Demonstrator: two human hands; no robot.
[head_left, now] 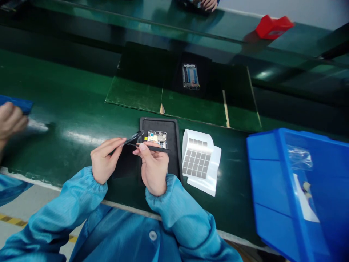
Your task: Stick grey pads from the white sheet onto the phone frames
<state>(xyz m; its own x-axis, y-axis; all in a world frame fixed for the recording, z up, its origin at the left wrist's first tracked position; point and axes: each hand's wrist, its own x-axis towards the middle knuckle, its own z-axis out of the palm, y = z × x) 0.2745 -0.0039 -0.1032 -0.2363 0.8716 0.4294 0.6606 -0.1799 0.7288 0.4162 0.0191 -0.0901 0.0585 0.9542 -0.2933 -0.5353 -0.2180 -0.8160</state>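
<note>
My left hand point(105, 158) pinches a thin, dark, glossy curved piece point(135, 137); its exact kind does not show. Between the thumb and fingers of my right hand point(154, 167) are slim black tweezers point(159, 148), their narrow end pointing left, close to the dark piece. Whether the two touch cannot be made out. Beneath and behind my right hand lies a black tray point(173, 160). An opened phone point(158, 137) with bare circuitry and a small yellow tab rests in it, its lower part covered by my hand and the tweezers.
Right of the tray lies a white sheet of grey square stickers point(196, 162). A large blue bin point(272, 189) holds clear plastic bags. Another opened phone point(191, 77) lies on the raised green shelf point(136, 92). A co-worker's hand point(11, 122) is at left; a red holder point(274, 27) stands far back.
</note>
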